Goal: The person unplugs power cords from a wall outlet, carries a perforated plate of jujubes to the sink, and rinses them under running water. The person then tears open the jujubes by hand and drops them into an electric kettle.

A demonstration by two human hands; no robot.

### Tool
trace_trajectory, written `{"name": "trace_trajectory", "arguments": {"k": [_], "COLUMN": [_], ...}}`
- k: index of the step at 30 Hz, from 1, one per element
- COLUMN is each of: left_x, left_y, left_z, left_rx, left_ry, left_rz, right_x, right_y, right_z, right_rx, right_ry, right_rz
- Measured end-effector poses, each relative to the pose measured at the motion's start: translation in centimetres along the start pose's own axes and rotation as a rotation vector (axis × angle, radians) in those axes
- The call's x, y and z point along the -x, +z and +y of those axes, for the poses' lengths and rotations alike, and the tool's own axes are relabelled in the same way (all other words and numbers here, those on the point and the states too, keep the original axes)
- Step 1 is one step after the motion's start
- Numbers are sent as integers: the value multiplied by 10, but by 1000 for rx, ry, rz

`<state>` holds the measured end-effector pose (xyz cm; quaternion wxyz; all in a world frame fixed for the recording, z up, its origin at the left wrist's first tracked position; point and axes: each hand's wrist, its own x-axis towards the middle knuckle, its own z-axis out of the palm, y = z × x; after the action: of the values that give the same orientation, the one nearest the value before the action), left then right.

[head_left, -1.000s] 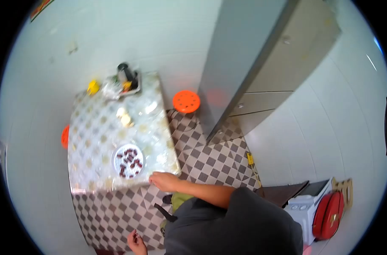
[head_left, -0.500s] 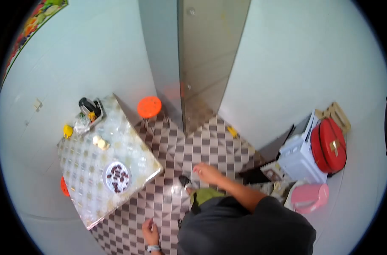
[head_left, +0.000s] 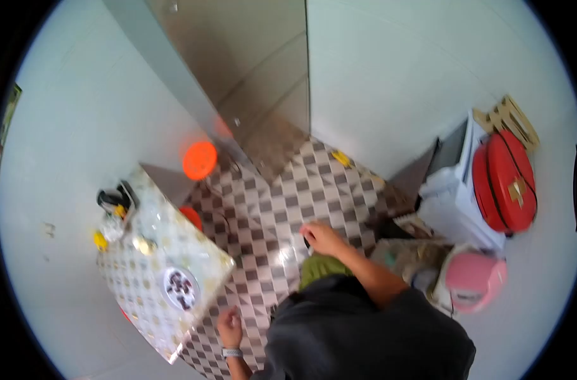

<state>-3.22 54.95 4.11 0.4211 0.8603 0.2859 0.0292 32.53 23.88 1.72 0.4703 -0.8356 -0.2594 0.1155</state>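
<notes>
My left hand (head_left: 229,326), with a watch (head_left: 232,352) on its wrist, hangs beside the table's (head_left: 203,259) near right edge. Its fingers are loosely bent, the thumb apart, and nothing shows in them. In front of my body is my right hand (head_left: 323,239), above the checkered floor (head_left: 263,221). Its fingers curl slightly and hold nothing that I can see. A round white plate (head_left: 195,282) with several small dark red pieces lies on the table, nearest my left hand. Farther back are some small pale yellow items (head_left: 144,245), blurred.
A black-and-silver kettle (head_left: 114,199) and a yellow cup (head_left: 100,240) stand at the table's back. An orange stool (head_left: 200,160) is by the wall. On my right are a red round case (head_left: 504,183) and a pink appliance (head_left: 475,282). A glass panel (head_left: 257,82) stands ahead.
My view has turned right, so the table now sits lower and the right-side items look closer. A second orange seat shows beside the table. Both hands stay free of objects.
</notes>
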Motion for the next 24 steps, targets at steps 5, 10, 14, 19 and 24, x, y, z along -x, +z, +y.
{"name": "trace_trajectory", "arguments": {"k": [5, 10, 14, 19, 24], "left_x": [-102, -201, -254, -303, -356], "left_y": [24, 41, 55, 62, 74], "left_z": [71, 145, 185, 208, 190], "left_rx": [-4, -162, -175, -181, -173], "left_ry": [10, 296, 333, 354, 294], "left_rz": [-71, -119, -185, -266, -373], "right_x": [-59, -117, -145, -183, -231], "right_y": [-30, -81, -108, -134, -160], "right_z": [33, 56, 74, 83, 89], "right_rx": [-81, -119, -184, -221, -209], "right_ry": [3, 24, 124, 154, 112], "right_rz": [-10, 67, 171, 205, 272]}}
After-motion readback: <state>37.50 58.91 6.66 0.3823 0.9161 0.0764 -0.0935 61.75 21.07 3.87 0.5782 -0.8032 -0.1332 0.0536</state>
